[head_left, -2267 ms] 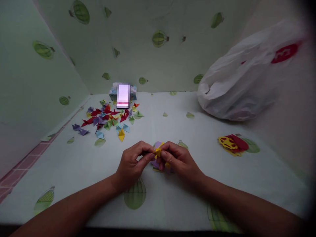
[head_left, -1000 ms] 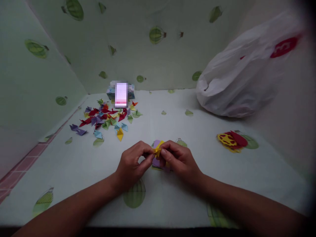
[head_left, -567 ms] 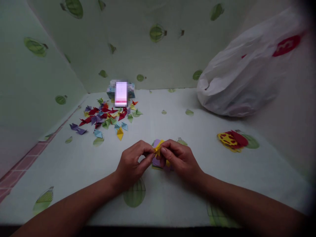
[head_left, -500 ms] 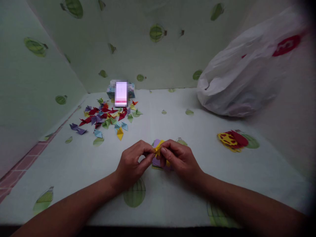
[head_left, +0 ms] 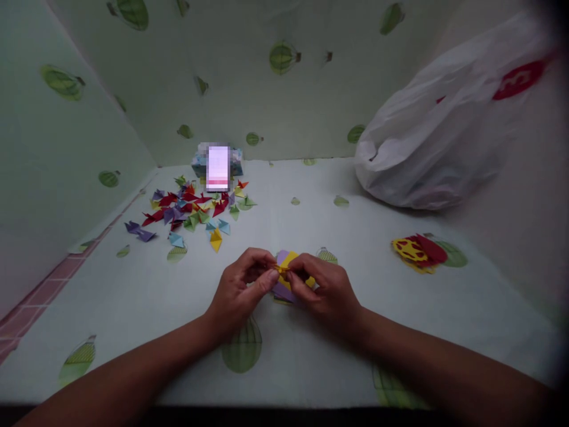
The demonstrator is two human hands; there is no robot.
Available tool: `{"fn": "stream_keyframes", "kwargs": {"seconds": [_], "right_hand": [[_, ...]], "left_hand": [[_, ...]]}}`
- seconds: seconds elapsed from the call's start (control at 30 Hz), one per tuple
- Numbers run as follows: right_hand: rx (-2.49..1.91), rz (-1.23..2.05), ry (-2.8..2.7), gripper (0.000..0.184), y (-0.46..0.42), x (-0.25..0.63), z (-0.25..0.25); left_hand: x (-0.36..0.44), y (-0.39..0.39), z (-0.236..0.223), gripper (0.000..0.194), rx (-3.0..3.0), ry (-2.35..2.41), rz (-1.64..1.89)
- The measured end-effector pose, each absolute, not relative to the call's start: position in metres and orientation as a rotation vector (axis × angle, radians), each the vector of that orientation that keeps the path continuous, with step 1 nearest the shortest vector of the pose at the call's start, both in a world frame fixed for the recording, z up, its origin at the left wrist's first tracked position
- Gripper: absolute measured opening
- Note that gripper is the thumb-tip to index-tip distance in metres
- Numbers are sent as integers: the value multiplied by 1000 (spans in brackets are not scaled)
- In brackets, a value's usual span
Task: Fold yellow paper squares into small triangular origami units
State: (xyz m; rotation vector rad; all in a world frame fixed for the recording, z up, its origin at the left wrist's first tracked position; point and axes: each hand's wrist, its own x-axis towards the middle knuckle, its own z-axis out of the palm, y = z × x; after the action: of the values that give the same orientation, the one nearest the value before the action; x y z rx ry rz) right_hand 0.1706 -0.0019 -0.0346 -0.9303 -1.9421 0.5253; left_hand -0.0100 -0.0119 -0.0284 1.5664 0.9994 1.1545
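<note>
A small folded piece of yellow paper (head_left: 281,270) is pinched between my two hands above the middle of the table. My left hand (head_left: 244,286) grips its left end between thumb and fingers. On the other end, the thumb and fingertips of my right hand (head_left: 323,287) are closed. My fingers hide most of the folded shape. Just beneath lies a stack of purple and yellow paper squares (head_left: 283,292), partly covered by my right hand. Farther off to the left is a pile of many-coloured folded paper cranes (head_left: 191,207), with a yellow folded piece (head_left: 216,240) at its near edge.
A lit phone (head_left: 218,168) leans on a tissue box (head_left: 237,162) behind the pile. At the right, a large white plastic bag (head_left: 427,142) rests against the wall. Red and yellow cut-out pieces (head_left: 418,252) lie below it. A balloon-print cloth (head_left: 146,296) covers the table.
Both hands have shifted their grip on the yellow paper; it looks narrower between the fingertips now. More of the yellow square on the stack shows. The view has tilted slightly.
</note>
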Motion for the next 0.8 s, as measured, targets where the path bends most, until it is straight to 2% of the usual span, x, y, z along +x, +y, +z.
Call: {"fn": "stream_keyframes", "kwargs": {"seconds": [0.13,0.5,0.8], "right_hand": [[-922,482,-1981,15,0,170,-35],[-736,283,-2173,19,2,172,-42],[-712,358,-2194,18,2,174,-40]], "left_hand": [[-10,-11,-30,5,1454,982,1125],[-11,-12,-14,9,1855,1101,1162],[-14,-6,-14,12,1406,1187,959]]}}
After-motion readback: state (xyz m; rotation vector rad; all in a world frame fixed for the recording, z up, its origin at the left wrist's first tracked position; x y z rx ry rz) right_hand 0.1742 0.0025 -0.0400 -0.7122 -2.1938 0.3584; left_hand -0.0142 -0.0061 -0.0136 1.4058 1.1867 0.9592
